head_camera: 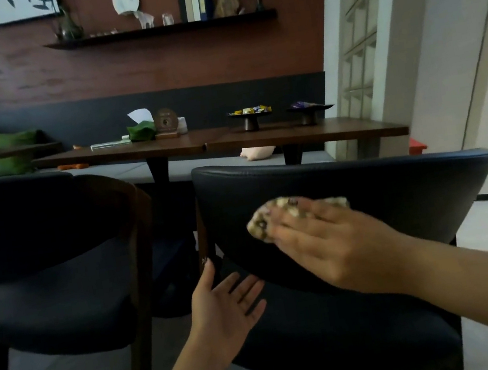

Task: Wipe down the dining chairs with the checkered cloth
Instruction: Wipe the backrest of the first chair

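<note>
A dark padded dining chair (397, 192) stands right in front of me, its curved backrest facing me. My right hand (328, 241) presses the checkered cloth (265, 218) flat against the back of that backrest, fingers straight over the bunched cloth. My left hand (223, 306) hovers with its palm up and fingers spread, just below the backrest's lower left edge, holding nothing. A second dark chair (36, 237) with a wooden frame stands to the left.
Behind the chairs runs a long wooden table (260, 137) carrying a tissue box (141, 127), a round plaque and two footed snack dishes (250, 116). A bench with green cushions (12, 151) lines the wall. A shelf (164, 30) hangs above. Open floor lies to the right.
</note>
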A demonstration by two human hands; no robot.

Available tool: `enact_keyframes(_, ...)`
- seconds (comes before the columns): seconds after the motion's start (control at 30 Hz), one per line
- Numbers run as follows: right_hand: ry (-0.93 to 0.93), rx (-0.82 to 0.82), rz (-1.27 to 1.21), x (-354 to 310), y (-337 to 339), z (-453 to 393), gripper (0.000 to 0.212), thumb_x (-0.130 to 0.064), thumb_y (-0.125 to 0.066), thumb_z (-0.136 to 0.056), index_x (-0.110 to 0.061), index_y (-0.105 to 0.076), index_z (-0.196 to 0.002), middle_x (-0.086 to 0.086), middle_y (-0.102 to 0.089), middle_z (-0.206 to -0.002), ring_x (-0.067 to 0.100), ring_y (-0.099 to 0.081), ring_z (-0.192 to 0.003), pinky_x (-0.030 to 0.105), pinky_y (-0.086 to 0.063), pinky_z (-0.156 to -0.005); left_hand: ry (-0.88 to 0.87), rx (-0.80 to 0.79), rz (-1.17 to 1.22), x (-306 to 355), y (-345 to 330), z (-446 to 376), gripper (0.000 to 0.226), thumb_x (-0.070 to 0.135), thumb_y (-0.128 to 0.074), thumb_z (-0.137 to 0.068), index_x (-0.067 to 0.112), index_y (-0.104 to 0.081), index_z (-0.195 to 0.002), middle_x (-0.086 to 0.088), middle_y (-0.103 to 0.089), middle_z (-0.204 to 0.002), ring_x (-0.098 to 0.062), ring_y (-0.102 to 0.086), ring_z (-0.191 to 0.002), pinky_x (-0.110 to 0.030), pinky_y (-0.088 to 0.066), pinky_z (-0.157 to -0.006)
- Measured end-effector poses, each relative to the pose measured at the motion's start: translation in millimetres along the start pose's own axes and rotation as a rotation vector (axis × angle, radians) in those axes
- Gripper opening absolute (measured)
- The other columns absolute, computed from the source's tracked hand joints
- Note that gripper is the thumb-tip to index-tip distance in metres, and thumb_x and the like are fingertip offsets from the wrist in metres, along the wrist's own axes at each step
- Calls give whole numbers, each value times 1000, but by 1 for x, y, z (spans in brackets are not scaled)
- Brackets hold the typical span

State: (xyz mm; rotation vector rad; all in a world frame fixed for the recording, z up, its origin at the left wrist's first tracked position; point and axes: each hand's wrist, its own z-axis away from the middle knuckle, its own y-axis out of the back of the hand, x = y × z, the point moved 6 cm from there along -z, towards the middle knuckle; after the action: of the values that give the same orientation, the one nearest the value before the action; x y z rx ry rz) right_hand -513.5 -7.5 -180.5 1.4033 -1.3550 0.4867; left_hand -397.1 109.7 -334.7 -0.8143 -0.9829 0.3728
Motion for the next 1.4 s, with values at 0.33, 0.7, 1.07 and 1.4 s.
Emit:
enact_keyframes(0.33, -148, 80, 81, 11, 6, -12, 31, -7, -48, -99, -3, -58, -128, 19, -51, -137, 34, -39, -134, 49, -30, -113, 40, -175, 95, -17, -9, -22, 62, 59, -49, -88, 9, -60, -122, -20, -69, -118, -38, -58, -117, -58, -38, -102)
enact_keyframes(0.7, 195, -261, 26, -70, -56, 20, 27, -24, -60, -91, -12, -71, -112, 7, -62, -128, 24, -53, -126, 39, -32, -110, 78, -367, 92, -14, -18, -21, 80, 63, -54, -78, 7, -55, -135, -23, -63, -128, -40, -63, -115, -53, -43, -103)
enact_keyframes(1.07, 1, -1, 24, -7, -2, -31, 24, -3, -51, -97, 2, -66, -115, 19, -62, -125, 35, -54, -123, 46, -40, -106, 77, -263, 60, -16, -11, -34, 70, 68, -44, -87, 14, -55, -131, -19, -64, -126, -33, -56, -117, -59, -33, -107)
enact_keyframes(1.4, -252, 160, 255, 23, 16, -56, 26, -5, -51, -98, 1, -63, -120, 24, -60, -123, 39, -55, -119, 54, -42, -103, 89, -261, 104, -20, -9, -46, 73, 70, -46, -84, 13, -57, -130, -17, -71, -115, -35, -61, -115, -53, -43, -97)
